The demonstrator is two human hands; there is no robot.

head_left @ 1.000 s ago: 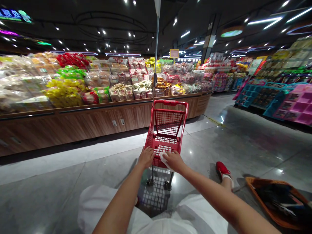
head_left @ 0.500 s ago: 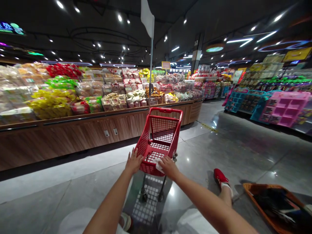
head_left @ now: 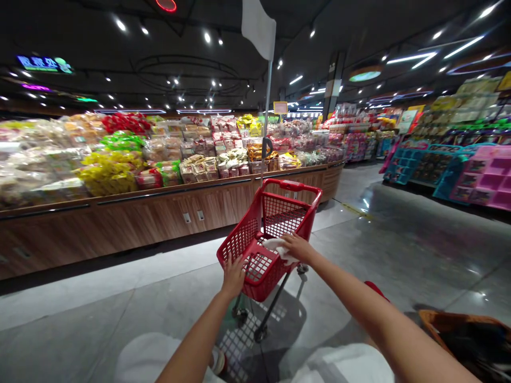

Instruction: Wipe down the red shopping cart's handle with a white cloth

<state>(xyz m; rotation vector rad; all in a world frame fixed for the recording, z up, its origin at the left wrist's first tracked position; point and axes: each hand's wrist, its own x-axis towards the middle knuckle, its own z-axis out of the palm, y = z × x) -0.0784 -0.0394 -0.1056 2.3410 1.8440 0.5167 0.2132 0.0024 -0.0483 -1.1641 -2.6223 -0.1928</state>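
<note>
Red cart (head_left: 275, 218) now stands skewed, its far end swung right compared with half a second ago. The left hand (head_left: 233, 275) keeps its fingers curled over the near rim. The right hand (head_left: 298, 247) has slid farther along the right rim, fingers closed on a white cloth (head_left: 275, 244). A wooden counter (head_left: 159, 213) edges the left. Open grey floor (head_left: 399, 250) lies right and far, with an orange basket (head_left: 439, 322) near right.

One cart (head_left: 241, 242); one cloth (head_left: 273, 244); two hands — left hand (head_left: 233, 276), right hand (head_left: 299, 248)
</note>
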